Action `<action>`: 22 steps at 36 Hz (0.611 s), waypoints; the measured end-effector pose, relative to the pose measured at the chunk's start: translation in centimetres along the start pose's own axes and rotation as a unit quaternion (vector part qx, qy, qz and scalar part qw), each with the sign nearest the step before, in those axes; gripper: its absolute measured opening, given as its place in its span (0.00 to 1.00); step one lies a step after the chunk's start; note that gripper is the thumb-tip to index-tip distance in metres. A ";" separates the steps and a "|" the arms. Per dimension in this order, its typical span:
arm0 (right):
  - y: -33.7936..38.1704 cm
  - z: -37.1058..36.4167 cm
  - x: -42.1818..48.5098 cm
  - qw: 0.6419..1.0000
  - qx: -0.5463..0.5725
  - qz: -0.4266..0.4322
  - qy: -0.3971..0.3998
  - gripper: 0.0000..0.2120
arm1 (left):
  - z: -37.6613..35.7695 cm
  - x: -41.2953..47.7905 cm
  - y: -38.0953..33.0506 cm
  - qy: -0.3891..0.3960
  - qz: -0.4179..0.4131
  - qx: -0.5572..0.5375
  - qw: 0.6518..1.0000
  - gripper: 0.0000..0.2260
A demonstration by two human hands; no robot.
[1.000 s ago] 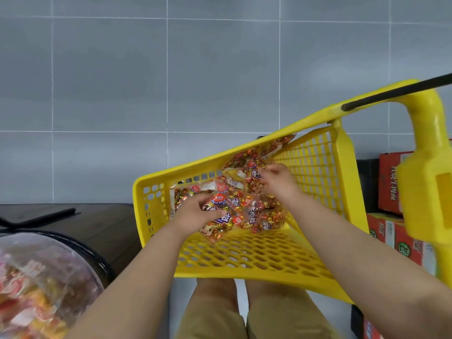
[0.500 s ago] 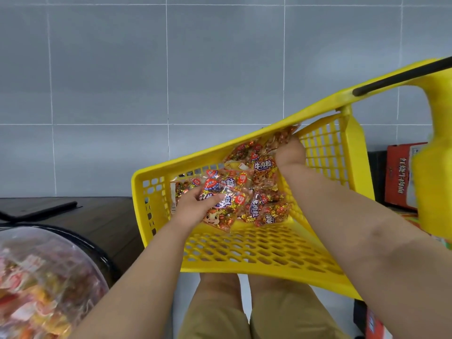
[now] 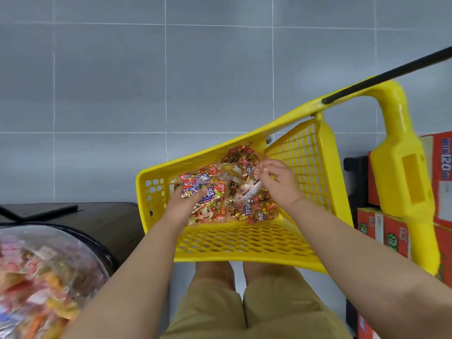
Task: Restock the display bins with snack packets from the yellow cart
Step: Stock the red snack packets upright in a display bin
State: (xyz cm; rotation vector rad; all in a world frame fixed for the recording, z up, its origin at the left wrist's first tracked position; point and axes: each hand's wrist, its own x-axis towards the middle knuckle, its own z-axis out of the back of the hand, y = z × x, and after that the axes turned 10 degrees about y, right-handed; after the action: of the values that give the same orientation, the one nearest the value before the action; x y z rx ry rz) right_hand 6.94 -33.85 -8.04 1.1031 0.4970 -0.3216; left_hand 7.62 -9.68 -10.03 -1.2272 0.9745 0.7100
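The yellow cart [image 3: 244, 243] has a perforated basket tilted toward me, with several red-and-gold snack packets [image 3: 259, 211] piled in its far corner. My left hand [image 3: 186, 204] grips a packet with a cartoon face [image 3: 208, 206] by its left side, thumb on top. My right hand [image 3: 276, 182] pinches the clear edge of another packet [image 3: 247, 192] lifted above the pile. At the lower left a round display bin [image 3: 36, 277] with a dark rim holds mixed wrapped snacks.
The cart's yellow handle post [image 3: 403, 167] with a black bar [image 3: 386, 74] rises on the right. Red cartons [image 3: 381, 228] are stacked behind it. A dark counter [image 3: 97, 221] lies left of the basket. Grey tiled wall behind. My legs are below the basket.
My right hand came back from the basket's far corner toward the middle, now pinching a packet's edge. My left hand has taken fuller hold of the cartoon packet. The camera tilted down.
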 end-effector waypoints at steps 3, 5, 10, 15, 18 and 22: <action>2.3 -0.3 -1.1 0.999 0.003 -0.017 0.049 0.14 | 1.2 -2.3 -0.4 0.001 -0.020 -0.006 1.000 0.40; 3.7 -0.7 -1.5 0.998 -0.008 -0.031 0.062 0.20 | 2.2 -4.1 -0.7 0.004 -0.031 -0.013 0.999 0.34; 6.3 -1.8 -2.6 0.995 -0.003 -0.040 0.089 0.21 | 5.1 -8.6 -0.8 0.003 -0.049 -0.036 0.998 0.23; 9.2 -2.3 -4.5 0.985 0.004 -0.034 0.171 0.18 | 7.9 -13.4 0.7 -0.056 -0.088 -0.082 0.991 0.12; 11.4 -3.4 -5.8 0.977 0.011 -0.018 0.210 0.16 | 9.3 -16.5 2.6 -0.102 -0.108 -0.132 0.980 0.16; 14.8 -5.8 -7.9 0.965 -0.008 0.025 0.262 0.17 | 10.5 -20.6 5.9 -0.166 -0.137 -0.225 0.950 0.11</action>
State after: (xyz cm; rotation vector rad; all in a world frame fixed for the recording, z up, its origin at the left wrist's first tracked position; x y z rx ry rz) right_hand 6.08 -22.32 5.42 1.1819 0.9367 0.0281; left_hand -4.21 3.00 6.42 -1.5389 0.3575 0.9086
